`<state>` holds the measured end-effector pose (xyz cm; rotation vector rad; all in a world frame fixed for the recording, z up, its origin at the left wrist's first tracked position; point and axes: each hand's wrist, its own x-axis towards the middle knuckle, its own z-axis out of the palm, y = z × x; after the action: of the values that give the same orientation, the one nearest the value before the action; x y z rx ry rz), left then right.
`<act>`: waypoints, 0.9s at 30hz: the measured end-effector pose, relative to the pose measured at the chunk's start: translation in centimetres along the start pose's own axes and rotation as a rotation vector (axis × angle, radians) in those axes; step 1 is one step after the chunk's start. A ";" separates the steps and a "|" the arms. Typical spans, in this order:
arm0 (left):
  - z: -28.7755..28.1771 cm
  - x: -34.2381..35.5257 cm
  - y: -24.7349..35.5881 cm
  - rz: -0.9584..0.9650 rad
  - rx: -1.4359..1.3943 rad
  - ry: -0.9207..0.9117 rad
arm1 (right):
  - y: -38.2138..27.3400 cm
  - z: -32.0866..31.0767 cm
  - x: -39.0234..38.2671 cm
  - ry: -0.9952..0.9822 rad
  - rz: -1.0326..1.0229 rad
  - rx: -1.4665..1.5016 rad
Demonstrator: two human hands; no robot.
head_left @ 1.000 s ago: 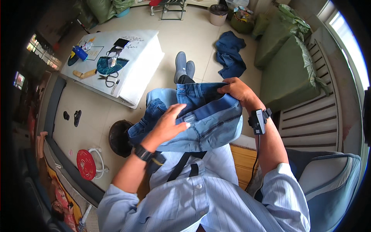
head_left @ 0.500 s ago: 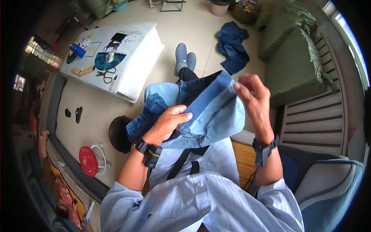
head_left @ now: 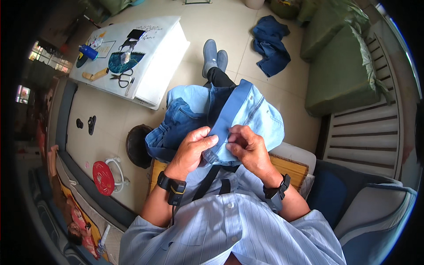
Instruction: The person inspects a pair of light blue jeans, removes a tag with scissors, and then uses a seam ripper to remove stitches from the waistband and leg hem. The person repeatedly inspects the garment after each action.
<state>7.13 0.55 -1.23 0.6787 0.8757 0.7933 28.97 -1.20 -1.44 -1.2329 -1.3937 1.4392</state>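
A pair of blue jeans (head_left: 269,117), pale on one side and darker on the other, lies bunched across my lap. Its smooth blue waistband (head_left: 232,106) runs up and away from me. My left hand (head_left: 192,148) grips the near end of that band, thumb on top and fingers beneath. Close beside it, my right hand (head_left: 247,145) is closed in a pinch over the pale denim at the band's edge. Whatever sits between those fingertips is too small or hidden to make out. Both wrists wear black strapped devices.
At the far left stands a white table (head_left: 165,53) with scissors (head_left: 121,78), a pen and a blue bottle (head_left: 89,52). Dark denim (head_left: 270,46) lies on the floor ahead. A black bin (head_left: 138,145) and red-topped stool (head_left: 103,178) are left; a slatted bench (head_left: 366,141) is right.
My right hand has come down and inward from the raised right side to the waistband, beside my left hand. The left hand keeps its grip, and the waistband now stands more upright.
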 end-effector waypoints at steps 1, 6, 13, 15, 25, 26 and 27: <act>-0.1 -0.2 -0.1 0.003 -0.003 0.001 | 0.5 0.0 0.0 -0.001 0.001 0.025; -0.7 -0.4 -0.8 0.012 -0.028 0.013 | 1.0 0.1 -0.4 -0.027 0.059 0.329; -0.6 -0.6 -0.9 0.026 -0.016 0.003 | 0.8 -1.4 -0.7 -0.086 0.156 0.604; -0.2 -1.0 -0.6 0.025 -0.055 -0.002 | 0.8 -1.9 -0.8 -0.096 0.146 0.593; -1.0 -2.0 -0.6 0.069 -0.025 -0.044 | 1.3 -2.7 -0.7 0.017 0.108 0.522; -1.2 -2.1 -0.7 0.067 -0.053 -0.045 | 1.3 -2.8 -0.7 0.020 0.101 0.519; -1.3 -2.1 -0.8 0.065 -0.080 -0.047 | 1.4 -2.8 -0.7 0.024 0.092 0.516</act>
<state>5.40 -1.37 -1.69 0.6556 0.7780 0.8630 32.00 -1.30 -2.59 -0.9796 -0.8751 1.7032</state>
